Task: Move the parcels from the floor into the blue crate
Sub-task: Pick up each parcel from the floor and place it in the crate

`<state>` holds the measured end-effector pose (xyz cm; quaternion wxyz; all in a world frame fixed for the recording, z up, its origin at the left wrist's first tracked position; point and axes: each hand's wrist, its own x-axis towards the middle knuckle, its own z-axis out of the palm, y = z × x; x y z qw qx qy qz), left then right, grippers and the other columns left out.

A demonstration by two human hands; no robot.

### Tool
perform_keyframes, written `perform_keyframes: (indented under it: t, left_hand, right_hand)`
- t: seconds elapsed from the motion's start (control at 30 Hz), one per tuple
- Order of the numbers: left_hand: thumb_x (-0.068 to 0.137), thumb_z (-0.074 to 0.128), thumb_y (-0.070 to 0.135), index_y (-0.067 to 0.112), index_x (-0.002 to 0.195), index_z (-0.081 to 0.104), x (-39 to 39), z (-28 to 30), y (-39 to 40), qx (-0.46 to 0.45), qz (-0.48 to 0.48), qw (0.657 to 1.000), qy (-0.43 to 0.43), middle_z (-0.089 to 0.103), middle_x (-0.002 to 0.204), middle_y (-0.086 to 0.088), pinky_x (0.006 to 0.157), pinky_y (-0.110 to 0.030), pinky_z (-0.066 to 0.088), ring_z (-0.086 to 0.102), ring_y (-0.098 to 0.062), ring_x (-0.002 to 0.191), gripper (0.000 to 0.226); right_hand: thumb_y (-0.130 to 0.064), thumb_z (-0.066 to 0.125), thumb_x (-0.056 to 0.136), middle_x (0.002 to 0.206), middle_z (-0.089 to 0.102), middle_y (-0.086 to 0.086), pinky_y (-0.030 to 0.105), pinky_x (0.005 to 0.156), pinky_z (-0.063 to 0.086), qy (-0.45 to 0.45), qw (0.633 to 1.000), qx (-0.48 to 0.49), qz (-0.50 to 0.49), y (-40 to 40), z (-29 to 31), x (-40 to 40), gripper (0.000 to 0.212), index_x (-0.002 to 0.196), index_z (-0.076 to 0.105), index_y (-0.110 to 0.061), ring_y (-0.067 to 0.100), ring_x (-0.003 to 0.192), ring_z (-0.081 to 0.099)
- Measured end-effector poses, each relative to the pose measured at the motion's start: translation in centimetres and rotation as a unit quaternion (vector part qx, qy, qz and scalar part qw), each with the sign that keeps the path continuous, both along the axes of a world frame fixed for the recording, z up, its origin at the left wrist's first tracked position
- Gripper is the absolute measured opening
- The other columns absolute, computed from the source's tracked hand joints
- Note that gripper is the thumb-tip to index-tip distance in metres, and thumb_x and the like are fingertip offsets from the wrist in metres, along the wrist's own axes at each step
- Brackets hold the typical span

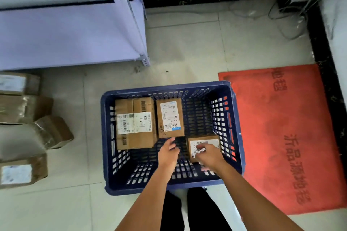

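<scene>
A blue crate (233,118) with slotted walls stands on the tiled floor in front of me. Inside it lie a large brown parcel (135,133) at the left, a medium labelled parcel (170,118) in the middle and a small parcel (212,139) at the near right. My right hand (210,155) is down in the crate, fingers curled over the small parcel's label. Beside it my left hand (168,153) hovers with fingers apart, just below the medium parcel and holding nothing. Several taped parcels (52,131) lie on the floor at the far left.
A red doormat (293,137) lies right of the crate, touching its side. A pale metal shelf unit (75,33) stands at the upper left. Cables (293,15) trail in the far right corner by the black skirting. My dark-trousered legs (187,210) are just behind the crate.
</scene>
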<state>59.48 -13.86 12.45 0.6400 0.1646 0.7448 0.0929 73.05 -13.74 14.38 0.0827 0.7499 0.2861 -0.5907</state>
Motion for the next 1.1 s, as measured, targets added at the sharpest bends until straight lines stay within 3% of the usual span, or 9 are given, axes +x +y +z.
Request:
perform_keyframes:
  t: [0.13,0.27,0.33,0.4,0.47,0.63,0.8,0.93,1.1]
  left_hand:
    - [0.088,0.048,-0.007,0.014,0.126,0.054,-5.0,4.3,2.2,0.057,0.041,0.997,-0.02,0.062,0.115,-0.011,0.086,-0.034,0.05,0.059,-0.019,0.091,0.044]
    - [0.088,0.048,-0.004,0.017,0.119,0.059,-12.3,5.4,3.3,0.071,0.083,0.994,-0.027,0.064,0.11,-0.012,0.102,-0.044,0.046,0.06,-0.026,0.104,0.038]
    - [0.088,0.049,-0.001,0.024,0.113,0.059,-16.9,5.8,3.3,0.073,0.093,0.993,-0.03,0.064,0.114,-0.01,0.097,-0.039,0.051,0.062,-0.024,0.103,0.037]
    - [0.089,0.048,-0.004,0.017,0.12,0.055,-22.6,6.1,3.3,0.083,0.102,0.991,-0.038,0.065,0.097,-0.008,0.071,-0.02,0.056,0.062,-0.017,0.08,0.038]
    - [0.088,0.046,-0.009,0.009,0.124,0.053,-29.1,6.1,2.8,0.087,0.098,0.991,-0.019,0.057,0.077,-0.003,0.051,-0.012,0.045,0.051,-0.012,0.064,0.041]
    - [0.086,0.046,-0.006,0.006,0.124,0.055,-45.6,7.6,0.3,0.06,0.068,0.995,0.046,0.06,0.08,-0.004,0.06,-0.022,0.04,0.052,-0.017,0.068,0.041]
    - [0.086,0.048,-0.001,0.013,0.125,0.056,-57.8,8.2,-1.5,0.052,0.045,0.992,0.108,0.06,0.091,-0.003,0.051,-0.018,0.039,0.053,-0.016,0.07,0.042]
    - [0.086,0.051,0.0,0.014,0.127,0.054,-62.0,6.5,-2.2,0.048,0.044,0.99,0.126,0.06,0.096,-0.003,0.054,-0.018,0.039,0.049,-0.005,0.063,0.043]
    - [0.087,0.05,0.0,0.014,0.129,0.053,-62.2,1.5,-1.8,0.043,0.065,0.993,0.091,0.061,0.101,-0.005,0.053,-0.017,0.04,0.052,-0.013,0.069,0.045]
  right_hand:
    - [-0.006,0.058,0.082,0.108,0.062,0.008,0.041,0.086,0.057,0.068,0.997,0.029,-0.036,1.9,4.1,-6.2,0.043,0.125,0.054,-0.012,0.026,0.103,0.063]
    - [-0.003,0.055,0.082,0.115,0.059,0.009,0.034,0.075,0.058,0.106,0.993,0.036,-0.036,2.5,4.9,-14.6,0.048,0.129,0.052,-0.014,0.023,0.104,0.06]
    - [-0.002,0.054,0.081,0.115,0.06,0.012,0.034,0.074,0.058,0.109,0.992,0.043,-0.045,2.7,4.8,-19.3,0.048,0.128,0.051,-0.014,0.023,0.101,0.06]
    - [0.0,0.054,0.082,0.109,0.061,0.016,0.037,0.077,0.057,0.108,0.99,0.067,-0.056,2.8,4.7,-24.3,0.046,0.127,0.052,-0.011,0.023,0.093,0.059]
    - [0.0,0.055,0.083,0.104,0.061,0.017,0.036,0.071,0.057,0.105,0.989,0.076,-0.075,2.5,4.9,-29.3,0.045,0.127,0.052,-0.008,0.024,0.09,0.058]
    - [0.001,0.055,0.083,0.082,0.059,0.007,0.028,0.061,0.055,0.099,0.985,0.047,-0.133,0.4,6.9,-41.1,0.045,0.127,0.055,-0.01,0.02,0.083,0.057]
    - [0.0,0.055,0.082,0.083,0.059,0.005,0.033,0.07,0.055,0.103,0.985,0.045,-0.13,-0.4,7.9,-51.5,0.043,0.123,0.056,-0.012,0.02,0.081,0.057]
    - [-0.005,0.057,0.081,0.089,0.063,0.004,0.032,0.076,0.052,0.109,0.991,0.054,-0.058,-0.7,6.5,-57.3,0.044,0.123,0.057,-0.014,0.019,0.078,0.057]
    - [-0.009,0.058,0.081,0.106,0.062,0.006,0.02,0.065,0.042,0.083,0.994,0.065,0.005,0.6,1.5,-59.8,0.047,0.128,0.054,-0.016,0.019,0.085,0.054]
